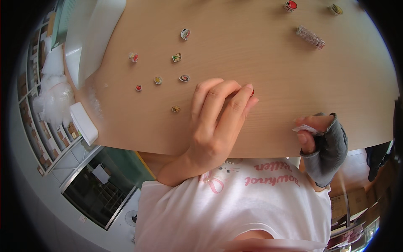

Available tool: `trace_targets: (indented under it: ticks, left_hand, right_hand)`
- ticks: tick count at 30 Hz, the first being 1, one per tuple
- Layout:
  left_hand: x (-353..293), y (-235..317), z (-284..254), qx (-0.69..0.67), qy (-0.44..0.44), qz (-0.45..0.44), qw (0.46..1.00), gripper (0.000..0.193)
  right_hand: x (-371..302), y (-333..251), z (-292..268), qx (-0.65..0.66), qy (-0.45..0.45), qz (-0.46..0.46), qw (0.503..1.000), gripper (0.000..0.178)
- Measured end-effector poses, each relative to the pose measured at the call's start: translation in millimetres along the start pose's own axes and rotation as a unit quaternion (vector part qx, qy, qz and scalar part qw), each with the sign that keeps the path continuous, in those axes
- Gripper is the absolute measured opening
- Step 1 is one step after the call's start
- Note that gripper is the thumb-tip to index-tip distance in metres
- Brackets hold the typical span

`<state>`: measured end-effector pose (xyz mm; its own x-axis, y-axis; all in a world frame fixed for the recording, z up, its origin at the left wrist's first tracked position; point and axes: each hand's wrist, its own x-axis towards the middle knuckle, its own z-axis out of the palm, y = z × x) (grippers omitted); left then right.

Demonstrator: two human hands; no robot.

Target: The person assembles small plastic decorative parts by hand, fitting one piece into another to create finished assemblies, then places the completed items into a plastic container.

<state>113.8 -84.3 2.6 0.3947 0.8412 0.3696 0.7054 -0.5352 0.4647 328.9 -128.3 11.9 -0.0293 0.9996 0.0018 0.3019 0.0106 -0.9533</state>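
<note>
My left hand [216, 115] is over the middle of the wooden table [256, 54], thumb and fingertips pinched on a small red piece [252, 93] that is mostly hidden. Near the table's front right edge, my right hand [319, 136], in a grey fingerless glove, grips a small whitish sheet [307, 129] between thumb and fingers. Several small food-picture stickers lie left of my left hand. Among them are an oval one [184, 78], a yellow one [158, 80], a brown one [176, 108] and a green one [176, 57].
At the far right lie a clear patterned cylinder [310, 38], a red apple-like sticker [290, 6] and a yellowish one [335, 9]. White sheeting [94, 38] and a white box [84, 124] line the left edge. Shelves [46, 134] with boxes stand beyond.
</note>
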Motion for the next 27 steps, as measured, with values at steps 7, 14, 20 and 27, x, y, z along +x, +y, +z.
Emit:
trace_targets:
  ticks: [7,14,20,27]
  left_hand:
    - [4,-1,-1,-0.1,0.019,-0.06,0.993,0.025]
    - [3,-2,-14,-0.525,0.022,-0.262,0.809,0.026]
    - [-4,-5,-13,-0.598,0.024,-0.317,0.736,0.021]
    - [-5,-4,-14,-0.639,0.009,-0.333,0.693,0.024]
  right_hand:
    - [2,5,-8,0.011,-0.01,-0.028,0.999,0.021]
    - [-1,8,-10,0.003,-0.004,-0.046,0.999,0.021]
    - [-4,7,-9,-0.011,-0.005,-0.028,1.0,0.02]
    - [-4,10,-7,-0.043,0.019,-0.06,0.997,0.02]
